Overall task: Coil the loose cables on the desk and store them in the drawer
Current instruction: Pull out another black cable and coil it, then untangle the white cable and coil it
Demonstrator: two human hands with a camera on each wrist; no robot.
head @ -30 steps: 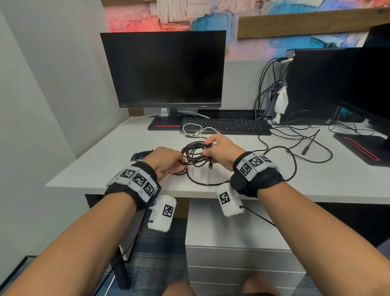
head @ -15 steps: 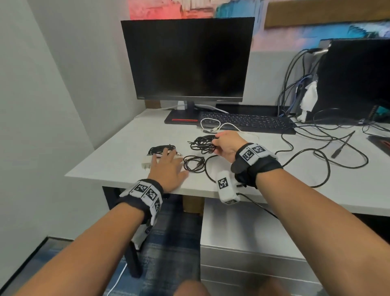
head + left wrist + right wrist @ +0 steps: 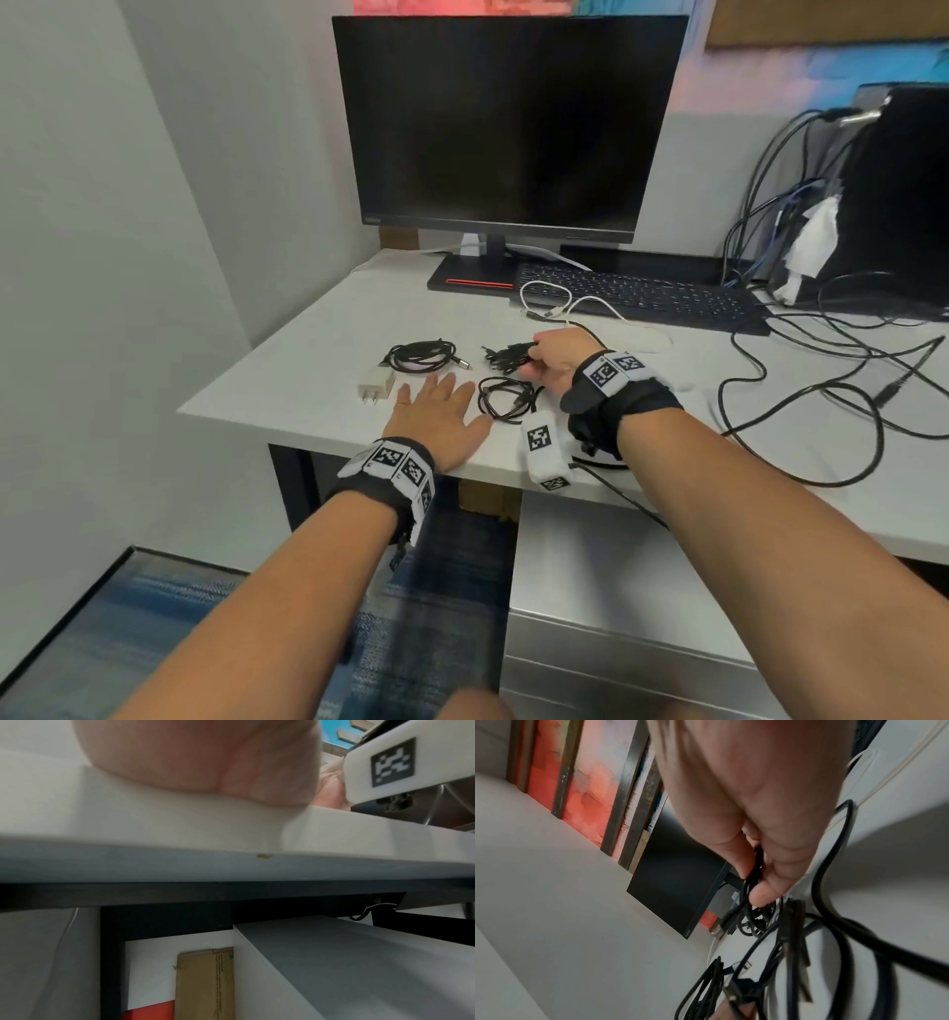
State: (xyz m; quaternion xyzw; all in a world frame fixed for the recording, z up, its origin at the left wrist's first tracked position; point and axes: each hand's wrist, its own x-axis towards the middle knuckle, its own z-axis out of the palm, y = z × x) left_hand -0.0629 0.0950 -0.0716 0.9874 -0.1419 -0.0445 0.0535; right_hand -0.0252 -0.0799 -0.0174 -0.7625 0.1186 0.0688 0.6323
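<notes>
My right hand (image 3: 552, 354) pinches a coiled black cable bundle (image 3: 506, 355) just above the white desk (image 3: 308, 360); the right wrist view shows thumb and fingers closed round its strands (image 3: 753, 874). My left hand (image 3: 436, 411) lies flat on the desk near the front edge, fingers straight, holding nothing. A small black coil (image 3: 506, 398) lies between the two hands. Another coiled black cable (image 3: 421, 354) and a white charger plug (image 3: 376, 384) lie beyond the left hand. A loose white cable (image 3: 560, 303) lies in front of the keyboard. Long black cables (image 3: 801, 390) sprawl to the right.
A monitor (image 3: 508, 123) and keyboard (image 3: 637, 300) stand at the back of the desk, a second dark screen (image 3: 904, 195) with hanging wires at the right. A white drawer unit (image 3: 642, 606) stands under the desk, its drawers closed. A grey wall is at the left.
My left hand let go of the bundle and came down flat on the desk. My right hand carried the coiled bundle away from the desk's front edge. The view shifted left.
</notes>
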